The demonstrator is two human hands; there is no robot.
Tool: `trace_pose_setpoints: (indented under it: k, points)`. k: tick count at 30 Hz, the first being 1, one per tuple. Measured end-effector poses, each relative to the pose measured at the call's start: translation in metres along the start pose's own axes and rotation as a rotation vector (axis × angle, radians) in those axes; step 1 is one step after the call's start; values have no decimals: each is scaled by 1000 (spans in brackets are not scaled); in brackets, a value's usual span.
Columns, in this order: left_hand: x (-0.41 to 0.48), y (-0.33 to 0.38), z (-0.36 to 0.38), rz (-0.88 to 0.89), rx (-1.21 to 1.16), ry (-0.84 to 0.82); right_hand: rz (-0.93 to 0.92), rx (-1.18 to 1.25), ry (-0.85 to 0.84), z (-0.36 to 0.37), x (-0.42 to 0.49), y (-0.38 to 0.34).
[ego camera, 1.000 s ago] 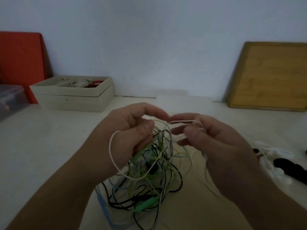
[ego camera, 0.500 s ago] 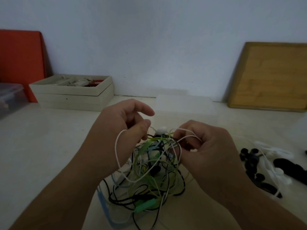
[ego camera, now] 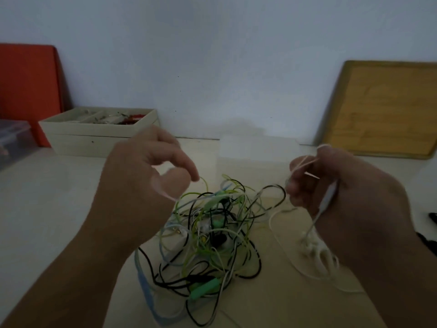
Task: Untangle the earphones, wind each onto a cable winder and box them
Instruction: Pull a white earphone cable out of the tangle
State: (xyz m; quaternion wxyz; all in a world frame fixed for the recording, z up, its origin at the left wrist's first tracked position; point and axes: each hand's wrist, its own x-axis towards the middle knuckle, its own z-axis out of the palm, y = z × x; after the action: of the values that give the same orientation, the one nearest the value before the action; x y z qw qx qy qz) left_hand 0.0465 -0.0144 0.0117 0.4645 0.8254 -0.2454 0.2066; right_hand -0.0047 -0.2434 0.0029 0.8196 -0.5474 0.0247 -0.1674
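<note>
The left hand [ego camera: 146, 181] is raised at about 9 o'clock from the heap. Its back faces the camera, the fingers are curled, and the forefinger arches over toward the thumb. A pale, blurred strand lies along the edge of the thumb. I cannot tell whether it is pinched there or only passes by.

The right hand [ego camera: 350, 190] is held up at 3 o'clock with its fingers closed round a white earphone [ego camera: 329, 197]. The cord loops over the top of the forefinger. Its slim in-line piece hangs down beside the palm, and the rest trails in a loose white bunch toward 5 o'clock, on or just above the counter [ego camera: 47, 209].

Between the two hands, low in the middle, the tangle of earphones [ego camera: 212, 235] sits on the counter. It is a knot of green, black, white and pale blue cords, with a mint-green plug at its 6 o'clock edge.

At 10 o'clock, against the wall, stands an open cream box [ego camera: 99, 138] with dividers. It holds small items, some red and some whitish, too small to name. At its 9 o'clock is a clear bin [ego camera: 14, 138], its contents unclear. At 12 o'clock from the tangle stands a translucent case [ego camera: 257, 147], and nothing inside it can be made out.
</note>
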Motion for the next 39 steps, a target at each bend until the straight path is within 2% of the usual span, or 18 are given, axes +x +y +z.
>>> trace_pose_setpoints:
  k: [2, 6, 10, 13, 17, 20, 21, 22, 25, 27, 29, 31, 34, 36, 38, 39]
  points:
    - [-2, 2, 4, 53, 110, -149, 55, 122, -39, -2, 0, -6]
    - [-8, 7, 10, 46, 65, -393, 36, 212, -219, -4, 0, -11]
    - [-14, 17, 26, 51, -45, -407, -26, 158, -429, -2, -3, -6]
    - [-17, 19, 39, 27, -60, -386, -32, 161, -486, -1, -4, -10]
    - [-11, 12, 32, 19, -20, -304, -75, 200, -440, -10, 0, -20]
    - [-7, 12, 21, 2, -44, -356, 86, 408, -427, -16, 7, -22]
    - [-6, 8, 19, -11, -38, -364, 121, 342, -252, -19, 5, -27]
    - [-5, 6, 17, -17, -16, -351, 124, 316, -149, -27, 5, -32]
    - [-1, 0, 15, -86, 43, -187, 299, 605, -242, -46, 15, -37]
    - [1, 2, 15, -252, -61, -85, 387, 748, -303, -55, 22, -40]
    - [3, 0, 11, -375, -229, -30, 353, 732, -204, -63, 28, -45]
    - [4, -2, 5, -366, -343, -21, 248, 683, -60, -74, 41, -43]
    - [6, -7, 1, -393, -455, -4, 182, 846, -89, -79, 41, -30]
    - [8, -14, -1, -434, -479, 86, 90, 681, -11, -67, 35, -28]
    - [11, -22, -3, -486, -421, 190, 60, 322, 112, -52, 28, -30]
    - [13, -25, -5, -511, -381, 210, 76, 200, 117, -47, 25, -30]
